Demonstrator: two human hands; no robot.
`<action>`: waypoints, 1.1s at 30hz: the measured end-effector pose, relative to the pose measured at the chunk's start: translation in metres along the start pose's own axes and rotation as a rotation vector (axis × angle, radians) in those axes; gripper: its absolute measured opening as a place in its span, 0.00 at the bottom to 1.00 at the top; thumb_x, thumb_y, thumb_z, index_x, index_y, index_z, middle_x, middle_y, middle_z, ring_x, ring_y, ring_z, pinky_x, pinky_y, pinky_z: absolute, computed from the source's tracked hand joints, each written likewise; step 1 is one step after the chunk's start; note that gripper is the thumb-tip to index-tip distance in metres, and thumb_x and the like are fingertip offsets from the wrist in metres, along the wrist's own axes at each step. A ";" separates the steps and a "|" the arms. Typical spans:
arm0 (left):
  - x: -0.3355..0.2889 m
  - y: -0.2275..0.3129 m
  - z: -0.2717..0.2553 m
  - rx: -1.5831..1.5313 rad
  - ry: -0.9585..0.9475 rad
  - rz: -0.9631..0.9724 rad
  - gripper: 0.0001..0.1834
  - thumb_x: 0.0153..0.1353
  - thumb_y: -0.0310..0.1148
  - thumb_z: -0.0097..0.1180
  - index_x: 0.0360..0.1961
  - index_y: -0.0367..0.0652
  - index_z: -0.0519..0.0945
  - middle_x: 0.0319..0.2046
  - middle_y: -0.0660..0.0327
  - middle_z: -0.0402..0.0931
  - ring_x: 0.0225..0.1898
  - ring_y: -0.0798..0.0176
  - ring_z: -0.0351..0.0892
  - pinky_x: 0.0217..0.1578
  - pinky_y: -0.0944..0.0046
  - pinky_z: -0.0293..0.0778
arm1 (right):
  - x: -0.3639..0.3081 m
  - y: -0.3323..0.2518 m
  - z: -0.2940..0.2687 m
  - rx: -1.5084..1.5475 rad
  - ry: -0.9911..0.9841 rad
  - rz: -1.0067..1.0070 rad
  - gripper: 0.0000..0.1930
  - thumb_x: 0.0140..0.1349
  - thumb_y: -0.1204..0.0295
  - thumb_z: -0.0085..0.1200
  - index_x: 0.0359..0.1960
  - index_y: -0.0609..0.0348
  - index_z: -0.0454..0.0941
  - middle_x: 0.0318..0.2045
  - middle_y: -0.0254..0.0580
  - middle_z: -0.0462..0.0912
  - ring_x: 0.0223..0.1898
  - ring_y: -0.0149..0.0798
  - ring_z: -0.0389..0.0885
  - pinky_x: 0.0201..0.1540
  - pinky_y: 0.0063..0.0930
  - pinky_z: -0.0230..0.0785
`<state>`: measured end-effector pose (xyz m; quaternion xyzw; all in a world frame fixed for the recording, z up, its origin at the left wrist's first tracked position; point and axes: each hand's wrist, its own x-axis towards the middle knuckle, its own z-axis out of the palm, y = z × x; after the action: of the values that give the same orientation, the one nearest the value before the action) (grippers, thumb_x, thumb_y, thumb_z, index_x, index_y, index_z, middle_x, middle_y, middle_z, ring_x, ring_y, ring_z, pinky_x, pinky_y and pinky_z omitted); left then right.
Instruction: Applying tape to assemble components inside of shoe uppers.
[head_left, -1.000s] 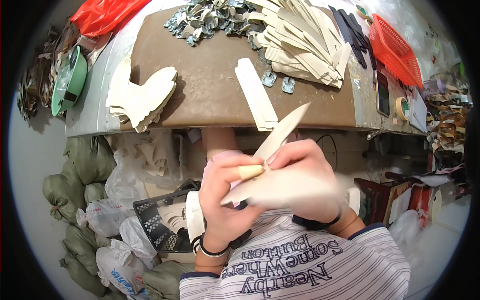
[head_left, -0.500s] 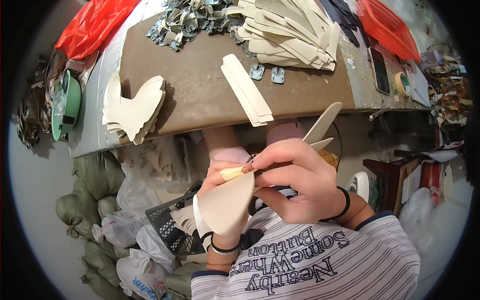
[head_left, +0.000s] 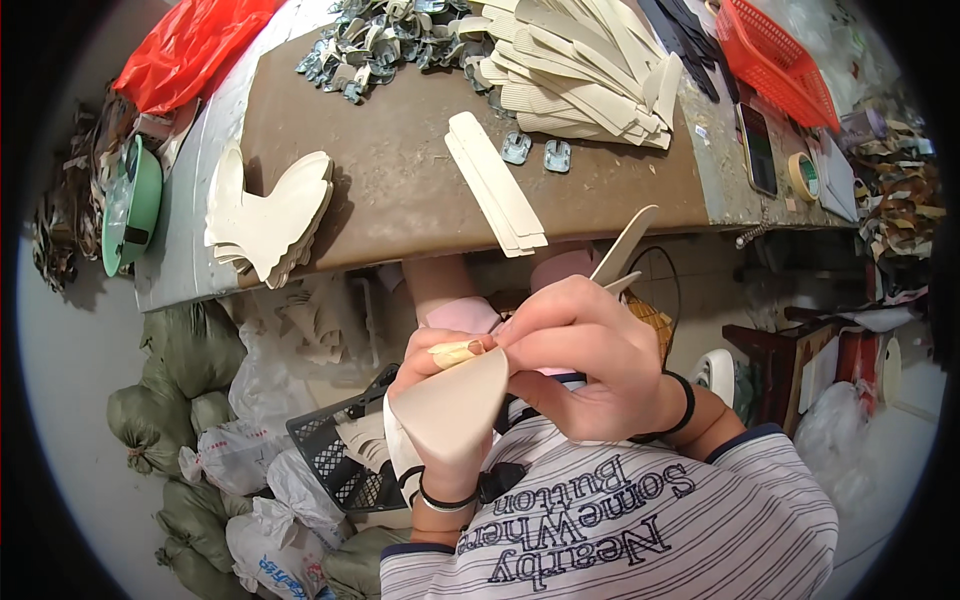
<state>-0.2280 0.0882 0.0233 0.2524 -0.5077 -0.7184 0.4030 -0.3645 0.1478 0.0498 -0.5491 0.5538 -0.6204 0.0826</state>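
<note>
Close to my body, both hands hold a beige leather-like cut piece (head_left: pixel 455 400), its broad rounded end folding down over my left palm. My left hand (head_left: pixel 415 372) is closed on it from beneath, with pale yellow tape wrapped around one finger. At the piece's upper edge my right hand (head_left: pixel 585 355) pinches with thumb and fingers, meeting the left fingertips. Narrow beige tips stick out beyond the right hand; whether they belong to the same piece is hidden. Two beige strips (head_left: pixel 492 185) lie overlapped on the table, beside a stack of curved beige pieces (head_left: pixel 268 215).
Small metal buckles (head_left: pixel 365 50) with beige straps are heaped on the brown table top (head_left: pixel 390 160). Bundled ribbed strips (head_left: pixel 580 75), a red basket (head_left: pixel 775 60), a phone (head_left: pixel 757 148) and a tape roll (head_left: pixel 802 176) lie rightward. A black crate (head_left: pixel 340 470) stands below the table.
My hands have shifted slightly, and the tips beyond my right hand have moved a little left. The broad end has turned slightly; both hands keep their hold.
</note>
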 end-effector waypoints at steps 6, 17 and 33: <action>0.002 0.000 -0.006 0.123 -0.034 0.046 0.18 0.59 0.40 0.63 0.41 0.36 0.76 0.41 0.60 0.70 0.40 0.67 0.74 0.42 0.70 0.72 | 0.000 0.004 0.001 0.007 -0.020 -0.098 0.16 0.38 0.85 0.63 0.33 0.65 0.80 0.34 0.42 0.77 0.30 0.41 0.76 0.31 0.30 0.69; 0.008 0.004 -0.003 0.276 -0.048 0.311 0.13 0.50 0.24 0.67 0.37 0.38 0.79 0.37 0.54 0.78 0.43 0.51 0.82 0.46 0.57 0.79 | 0.006 0.001 -0.010 -0.002 -0.180 -0.047 0.14 0.45 0.89 0.57 0.36 0.66 0.79 0.40 0.45 0.77 0.34 0.44 0.77 0.37 0.30 0.72; 0.006 0.008 0.002 0.187 -0.021 0.369 0.14 0.47 0.21 0.67 0.36 0.36 0.78 0.33 0.52 0.78 0.37 0.52 0.83 0.41 0.58 0.81 | -0.012 0.019 -0.004 0.327 -0.029 -0.048 0.10 0.52 0.77 0.65 0.35 0.63 0.77 0.32 0.43 0.79 0.31 0.41 0.80 0.33 0.29 0.74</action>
<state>-0.2300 0.0824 0.0319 0.1837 -0.6139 -0.5847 0.4975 -0.3724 0.1513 0.0284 -0.5503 0.4309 -0.6962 0.1638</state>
